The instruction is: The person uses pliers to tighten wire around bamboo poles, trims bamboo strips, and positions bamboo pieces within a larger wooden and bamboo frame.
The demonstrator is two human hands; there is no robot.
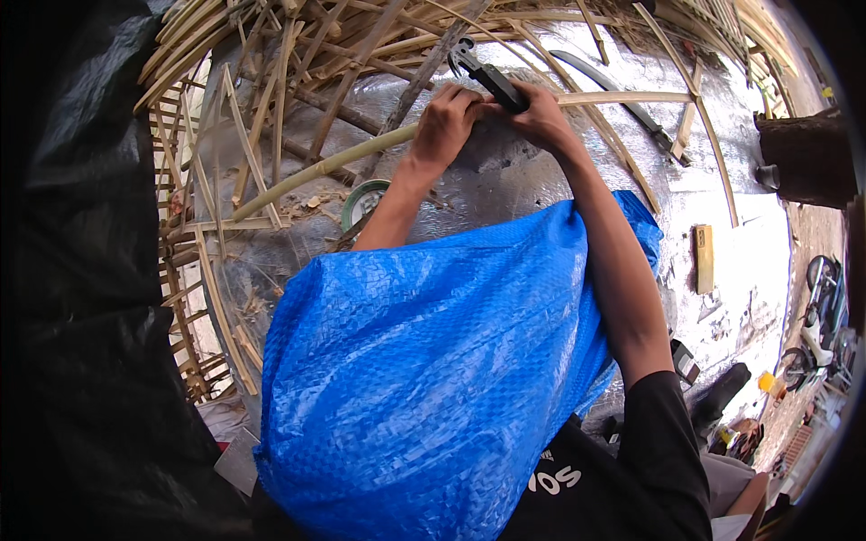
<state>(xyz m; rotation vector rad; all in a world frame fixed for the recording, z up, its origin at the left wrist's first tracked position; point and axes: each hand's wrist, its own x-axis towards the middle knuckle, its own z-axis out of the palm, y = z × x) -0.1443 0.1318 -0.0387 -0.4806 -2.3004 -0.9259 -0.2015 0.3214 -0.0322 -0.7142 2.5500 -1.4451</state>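
Observation:
A long, pale green bamboo strip [338, 160] runs across in front of me, from the left to the far right. My left hand [442, 126] is closed round it near its middle. Close beside it, my right hand [541, 115] is closed round a black-handled hand tool [496, 86] with a hooked metal head, which points up and to the left. The strip comes out again on the right hand's far side; how that hand touches it is hidden. A blue woven plastic sheet [424, 352] covers my lap, beneath both forearms.
Split bamboo pieces [347, 81] lie heaped at the back. A long, dark curved tool [622, 99] rests on the silvery ground sheet [722, 316]. Behind my left forearm is a round green-rimmed object [363, 200]. A yellowish block [704, 259] lies right; a bicycle [816, 338] stands farther off.

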